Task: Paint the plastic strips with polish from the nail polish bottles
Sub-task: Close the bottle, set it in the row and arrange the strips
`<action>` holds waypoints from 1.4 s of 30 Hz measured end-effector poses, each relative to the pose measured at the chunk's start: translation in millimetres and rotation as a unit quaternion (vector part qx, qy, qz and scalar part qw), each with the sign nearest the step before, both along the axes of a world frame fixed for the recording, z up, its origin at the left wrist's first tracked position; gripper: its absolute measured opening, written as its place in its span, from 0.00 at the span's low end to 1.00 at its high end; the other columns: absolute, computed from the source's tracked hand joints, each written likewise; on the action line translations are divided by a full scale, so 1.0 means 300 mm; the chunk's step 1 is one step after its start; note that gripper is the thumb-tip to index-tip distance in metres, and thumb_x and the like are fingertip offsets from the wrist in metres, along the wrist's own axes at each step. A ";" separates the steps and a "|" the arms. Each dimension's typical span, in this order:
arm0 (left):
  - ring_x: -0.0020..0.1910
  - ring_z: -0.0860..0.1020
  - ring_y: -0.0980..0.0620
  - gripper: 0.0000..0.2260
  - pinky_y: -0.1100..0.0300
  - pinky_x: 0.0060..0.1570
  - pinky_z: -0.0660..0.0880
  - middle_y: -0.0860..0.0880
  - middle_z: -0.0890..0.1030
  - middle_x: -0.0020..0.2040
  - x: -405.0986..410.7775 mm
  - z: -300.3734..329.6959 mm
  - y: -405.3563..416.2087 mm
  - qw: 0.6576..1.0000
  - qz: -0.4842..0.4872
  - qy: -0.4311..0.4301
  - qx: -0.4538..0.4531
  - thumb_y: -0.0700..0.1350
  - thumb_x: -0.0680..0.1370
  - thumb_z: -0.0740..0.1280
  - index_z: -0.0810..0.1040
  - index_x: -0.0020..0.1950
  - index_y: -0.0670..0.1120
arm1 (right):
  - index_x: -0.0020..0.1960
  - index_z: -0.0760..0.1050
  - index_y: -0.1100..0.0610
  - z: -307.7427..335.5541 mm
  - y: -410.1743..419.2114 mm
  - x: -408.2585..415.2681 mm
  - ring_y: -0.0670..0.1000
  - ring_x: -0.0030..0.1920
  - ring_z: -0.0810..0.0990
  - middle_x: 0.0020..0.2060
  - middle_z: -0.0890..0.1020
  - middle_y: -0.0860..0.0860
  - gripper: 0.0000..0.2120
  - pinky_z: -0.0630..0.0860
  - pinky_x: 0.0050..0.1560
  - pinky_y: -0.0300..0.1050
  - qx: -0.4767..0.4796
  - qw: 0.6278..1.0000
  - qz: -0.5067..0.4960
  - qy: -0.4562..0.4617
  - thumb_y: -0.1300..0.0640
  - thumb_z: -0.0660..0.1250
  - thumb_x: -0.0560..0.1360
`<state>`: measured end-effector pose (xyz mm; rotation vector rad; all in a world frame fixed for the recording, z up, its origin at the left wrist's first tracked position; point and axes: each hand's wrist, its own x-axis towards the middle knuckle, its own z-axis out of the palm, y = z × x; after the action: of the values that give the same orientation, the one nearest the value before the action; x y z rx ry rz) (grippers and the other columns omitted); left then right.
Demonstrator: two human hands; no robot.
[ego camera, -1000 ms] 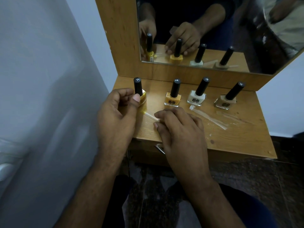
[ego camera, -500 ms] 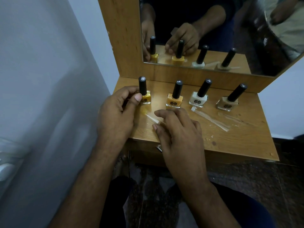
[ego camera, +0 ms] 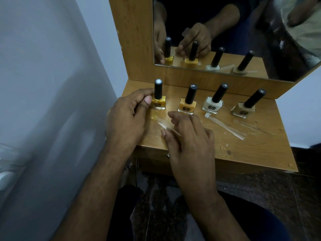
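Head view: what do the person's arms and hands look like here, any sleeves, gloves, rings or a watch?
Both forearms are bare to the bottom edge of the picture, with no sleeve in view. The left hand and the right hand have no gloves, and no ring, watch or bracelet shows on either. The nails that show are short and unpainted. Dark clothing shows at the lap below the arms.

A small light-brown wooden shelf [ego camera: 243, 150] juts out below a wood-framed mirror, its top marked with pale smears and flecks. Along its back stand four square glass nail polish bottles with tall black caps — a bright yellow one [ego camera: 158, 103], an orange one [ego camera: 187, 106], a white one [ego camera: 212, 106] and a beige one [ego camera: 243, 110]. Clear plastic strips lie flat in front — one [ego camera: 164, 125] near the left, a white-streaked one [ego camera: 224, 126] and another [ego camera: 250, 126] towards the right.
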<state>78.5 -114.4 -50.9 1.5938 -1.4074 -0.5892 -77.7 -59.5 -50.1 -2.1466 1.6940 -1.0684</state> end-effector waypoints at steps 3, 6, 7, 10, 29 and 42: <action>0.58 0.80 0.56 0.16 0.42 0.58 0.77 0.62 0.84 0.57 0.004 -0.005 0.003 1.000 -0.004 -0.007 0.000 0.60 0.83 0.59 0.81 0.66 0.62 | 0.67 0.75 0.53 -0.006 -0.004 0.005 0.47 0.56 0.80 0.58 0.80 0.47 0.17 0.70 0.59 0.47 -0.005 1.000 -0.006 -0.004 0.54 0.68 0.79; 0.62 0.79 0.55 0.18 0.41 0.62 0.76 0.63 0.83 0.60 0.001 -0.007 0.011 1.000 -0.002 0.007 -0.001 0.63 0.82 0.57 0.79 0.68 0.63 | 0.67 0.75 0.54 -0.008 -0.007 0.009 0.48 0.56 0.80 0.57 0.80 0.48 0.17 0.71 0.59 0.48 -0.013 1.000 -0.011 -0.003 0.53 0.68 0.80; 0.63 0.78 0.55 0.20 0.41 0.63 0.76 0.63 0.82 0.61 -0.003 -0.004 0.014 1.000 0.008 0.014 -0.001 0.64 0.82 0.56 0.79 0.68 0.62 | 0.67 0.75 0.53 -0.007 -0.010 0.009 0.48 0.56 0.81 0.57 0.80 0.48 0.17 0.71 0.59 0.48 -0.012 1.000 -0.012 -0.004 0.53 0.68 0.80; 0.62 0.79 0.58 0.21 0.44 0.62 0.77 0.61 0.82 0.61 -0.015 0.003 0.024 0.997 0.052 0.055 -0.012 0.64 0.82 0.58 0.80 0.67 0.57 | 0.67 0.75 0.54 -0.008 -0.012 0.004 0.50 0.56 0.81 0.58 0.79 0.50 0.17 0.74 0.59 0.50 -0.012 1.000 -0.010 -0.012 0.53 0.69 0.79; 0.54 0.80 0.54 0.10 0.56 0.50 0.76 0.52 0.83 0.52 -0.122 0.014 0.153 0.983 0.112 0.053 -0.139 0.49 0.86 0.62 0.81 0.57 0.46 | 0.65 0.76 0.56 -0.022 -0.012 -0.242 0.53 0.55 0.79 0.57 0.77 0.50 0.12 0.79 0.49 0.62 -0.081 0.990 -0.052 -0.104 0.53 0.64 0.83; 0.56 0.78 0.48 0.10 0.38 0.55 0.73 0.52 0.80 0.54 -0.308 -0.002 0.173 0.980 0.031 -0.066 -0.185 0.47 0.83 0.64 0.80 0.58 0.43 | 0.61 0.78 0.60 -0.044 0.005 -0.376 0.54 0.57 0.78 0.57 0.77 0.53 0.11 0.80 0.49 0.61 -0.093 0.988 -0.089 -0.082 0.56 0.66 0.82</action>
<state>-13.8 -62.4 -51.5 1.3881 -1.4604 -0.1708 -190.6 -57.9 -63.5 -1.9750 1.7974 -1.4619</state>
